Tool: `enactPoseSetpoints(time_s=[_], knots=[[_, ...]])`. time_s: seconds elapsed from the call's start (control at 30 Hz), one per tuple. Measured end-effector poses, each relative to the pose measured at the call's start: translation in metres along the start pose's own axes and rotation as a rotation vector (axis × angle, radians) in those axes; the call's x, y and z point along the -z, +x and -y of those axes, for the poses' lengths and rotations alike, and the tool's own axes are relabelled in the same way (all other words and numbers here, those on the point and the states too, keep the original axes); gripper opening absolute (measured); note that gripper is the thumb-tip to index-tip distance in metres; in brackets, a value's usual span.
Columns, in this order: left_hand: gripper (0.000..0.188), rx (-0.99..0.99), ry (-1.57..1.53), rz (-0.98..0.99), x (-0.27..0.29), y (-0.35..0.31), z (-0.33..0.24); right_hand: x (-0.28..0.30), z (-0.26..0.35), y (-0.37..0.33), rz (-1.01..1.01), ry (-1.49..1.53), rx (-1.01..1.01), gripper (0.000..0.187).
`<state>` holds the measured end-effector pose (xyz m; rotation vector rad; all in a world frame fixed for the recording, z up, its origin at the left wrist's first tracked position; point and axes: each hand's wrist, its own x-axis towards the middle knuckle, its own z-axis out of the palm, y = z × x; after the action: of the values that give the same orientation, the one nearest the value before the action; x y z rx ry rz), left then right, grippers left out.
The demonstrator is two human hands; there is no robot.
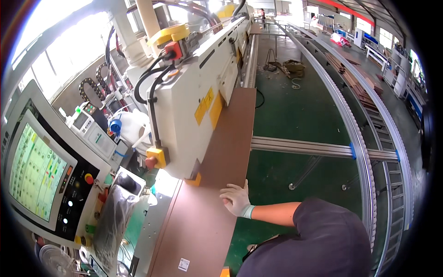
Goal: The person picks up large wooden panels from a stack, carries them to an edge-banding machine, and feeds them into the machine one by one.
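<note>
Since the long brown board [198, 224] runs alongside the white machine [182, 108], right hand [236, 200] lies spread on the board's exposed edge, presumably to steady it; left hand out of view.

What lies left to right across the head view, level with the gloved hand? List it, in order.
Lit screen → plastic bag → brown board → gloved hand on the board's right edge → dark sleeve → inner metal rail → outer metal rail.
</note>
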<state>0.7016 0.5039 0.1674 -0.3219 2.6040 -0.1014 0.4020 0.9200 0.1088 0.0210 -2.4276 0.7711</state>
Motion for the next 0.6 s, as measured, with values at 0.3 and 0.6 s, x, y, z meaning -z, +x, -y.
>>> enactPoseSetpoints(time_s=[0.3, 0.6], knots=[[0.096, -0.150, -0.147, -0.633, -0.003, 0.023, -0.096, -0.007, -0.064, 0.078, -0.058, -0.087, 0.018, 0.016], [0.103, -0.035, -0.144, -0.408, -0.057, -0.022, 0.064, -0.031, 0.028, -0.046, 0.322, -0.251, -0.020, 0.054]])
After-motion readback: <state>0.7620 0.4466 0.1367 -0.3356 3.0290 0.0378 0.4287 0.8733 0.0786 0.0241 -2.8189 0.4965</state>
